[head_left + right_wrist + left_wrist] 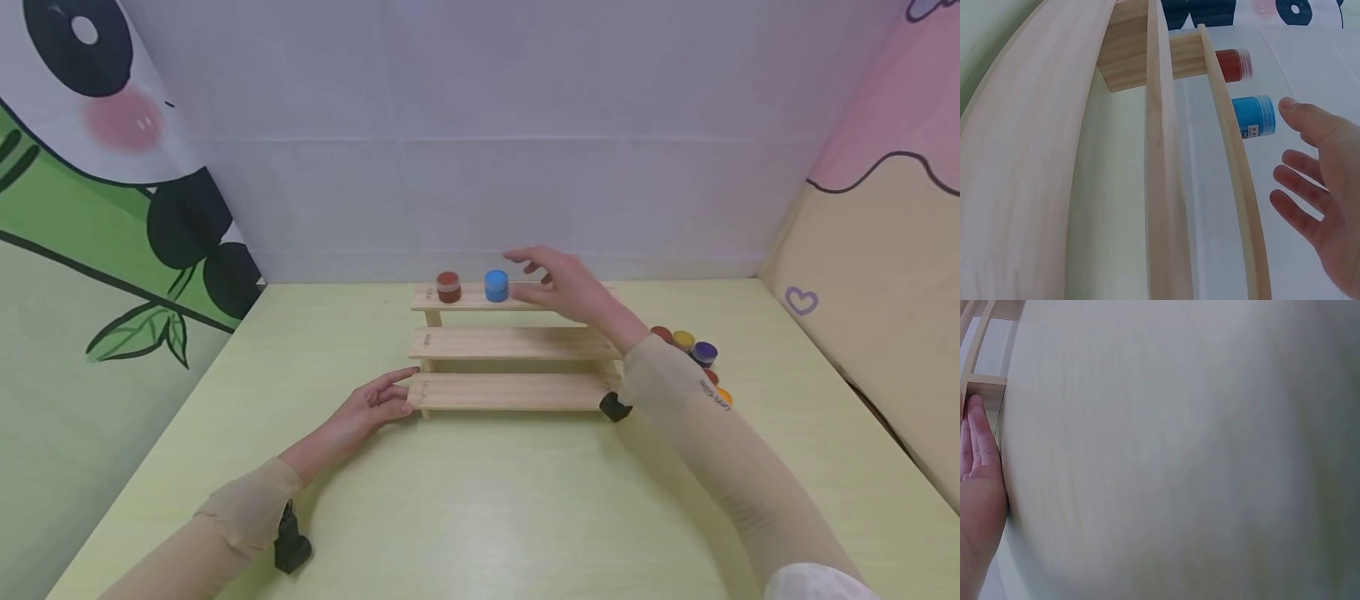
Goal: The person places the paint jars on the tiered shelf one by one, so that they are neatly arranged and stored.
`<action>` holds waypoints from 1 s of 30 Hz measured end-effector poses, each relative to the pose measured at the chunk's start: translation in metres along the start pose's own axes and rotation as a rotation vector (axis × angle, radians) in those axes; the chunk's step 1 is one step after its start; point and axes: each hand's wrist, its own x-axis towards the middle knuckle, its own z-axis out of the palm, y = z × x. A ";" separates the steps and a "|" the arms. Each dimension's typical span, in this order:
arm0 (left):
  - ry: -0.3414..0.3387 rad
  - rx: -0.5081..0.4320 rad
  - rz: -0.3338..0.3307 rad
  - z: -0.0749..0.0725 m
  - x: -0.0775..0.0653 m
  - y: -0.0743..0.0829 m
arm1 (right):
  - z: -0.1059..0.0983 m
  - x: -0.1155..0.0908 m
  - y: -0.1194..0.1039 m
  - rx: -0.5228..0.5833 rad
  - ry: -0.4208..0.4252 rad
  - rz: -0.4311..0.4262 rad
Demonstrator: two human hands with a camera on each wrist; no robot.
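A three-tier wooden rack [517,392] stands on the table. On its top tier sit a dark red paint jar [448,287] and, to its right, a blue paint jar [497,286]. My right hand [562,283] is just right of the blue jar, fingers spread and nothing held; in the right wrist view the thumb points toward the blue jar [1254,117], with a gap between them. At the left end of the bottom tier, my left hand [375,404] touches the rack's edge with its fingers extended. The left wrist view shows those fingertips against the rack's end piece [986,386].
Several more paint jars [705,354], red, yellow, purple and orange, stand on the table right of the rack, partly hidden by the right forearm. A pale cloth wall [480,192] rises behind the rack, with printed panels on both sides.
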 end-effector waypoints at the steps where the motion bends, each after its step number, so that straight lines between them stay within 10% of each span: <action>1: 0.000 0.001 -0.001 0.000 0.000 0.000 | -0.001 -0.001 0.001 -0.001 0.006 -0.002; 30: 0.001 -0.003 -0.006 -0.001 0.002 -0.002 | -0.029 -0.045 0.026 -0.071 0.203 -0.032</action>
